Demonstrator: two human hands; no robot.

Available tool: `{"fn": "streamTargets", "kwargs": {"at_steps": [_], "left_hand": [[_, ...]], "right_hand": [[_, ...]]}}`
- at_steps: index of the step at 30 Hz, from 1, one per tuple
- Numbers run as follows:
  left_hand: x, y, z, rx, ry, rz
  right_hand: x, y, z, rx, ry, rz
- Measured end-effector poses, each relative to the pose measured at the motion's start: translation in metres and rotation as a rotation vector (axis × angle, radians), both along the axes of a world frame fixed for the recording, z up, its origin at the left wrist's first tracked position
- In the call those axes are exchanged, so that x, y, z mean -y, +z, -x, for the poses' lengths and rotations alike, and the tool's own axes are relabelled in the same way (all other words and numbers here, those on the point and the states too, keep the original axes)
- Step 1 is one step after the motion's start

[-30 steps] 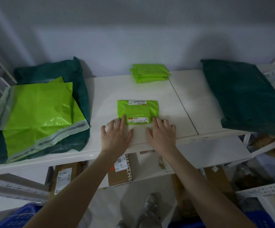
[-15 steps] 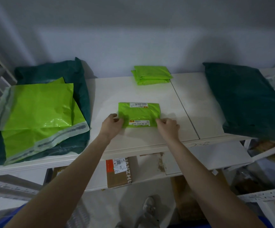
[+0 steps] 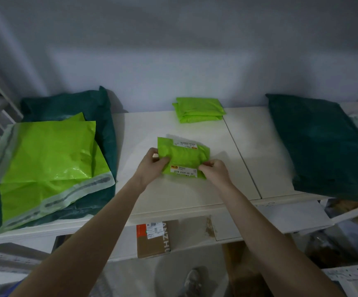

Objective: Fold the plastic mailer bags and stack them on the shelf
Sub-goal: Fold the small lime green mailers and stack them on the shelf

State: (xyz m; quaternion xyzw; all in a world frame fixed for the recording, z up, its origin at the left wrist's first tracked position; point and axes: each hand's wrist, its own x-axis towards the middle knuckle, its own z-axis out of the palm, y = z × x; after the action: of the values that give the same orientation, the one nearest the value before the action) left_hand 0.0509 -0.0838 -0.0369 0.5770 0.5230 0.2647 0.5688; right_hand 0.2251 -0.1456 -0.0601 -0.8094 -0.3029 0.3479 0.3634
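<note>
So there's one folded green mailer in my hands, one small stack of folded green ones further back from my hands near the wall (looks like two or three, can't really count the layers), and two flat unfolded green mailers off to the left of my left hand, lying on a big dark green bag. Another dark green bag sits well off to the right of my right hand. My left hand has its fingers curled round the folded mailer's left edge, thumb on top. My right hand pinches the lower right corner, next to the white label. The mailer sits between both hands over the white shelf; can't tell if it's touching it.
</note>
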Motion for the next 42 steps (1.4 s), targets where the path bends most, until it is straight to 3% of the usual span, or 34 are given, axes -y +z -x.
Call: {"fn": "streamTargets", "kwargs": {"at_steps": [4,10,15,17,20,25,30,38,42], "left_hand": [[-0.003,0.012,-0.013,0.042,-0.065,-0.029],[-0.016,0.028,-0.031,0.279,0.089,0.018],[-0.038,0.037,-0.05,0.419,0.18,0.076],[-0.047,0.042,-0.061,0.447,0.187,0.086],[-0.064,0.049,-0.08,0.406,0.163,0.053],[-0.092,0.06,-0.114,0.174,0.067,-0.073],[-0.111,0.062,-0.137,0.17,0.029,-0.026],[-0.123,0.052,-0.133,0.31,0.022,0.044],[-0.125,0.045,-0.123,0.229,-0.025,0.056]], "right_hand": [[-0.007,0.009,-0.008,-0.027,0.039,-0.002],[-0.018,0.028,-0.024,-0.036,-0.031,-0.048],[-0.029,0.052,-0.033,-0.425,-0.037,-0.245],[-0.036,0.061,-0.039,-0.496,-0.042,-0.346],[-0.052,0.072,-0.055,-0.517,-0.072,-0.464],[-0.086,0.085,-0.081,-0.458,-0.127,-0.539],[-0.125,0.079,-0.101,-0.41,-0.067,-0.508],[-0.159,0.065,-0.119,-0.399,0.034,-0.349],[-0.159,0.063,-0.121,-0.394,0.094,-0.31]]}}
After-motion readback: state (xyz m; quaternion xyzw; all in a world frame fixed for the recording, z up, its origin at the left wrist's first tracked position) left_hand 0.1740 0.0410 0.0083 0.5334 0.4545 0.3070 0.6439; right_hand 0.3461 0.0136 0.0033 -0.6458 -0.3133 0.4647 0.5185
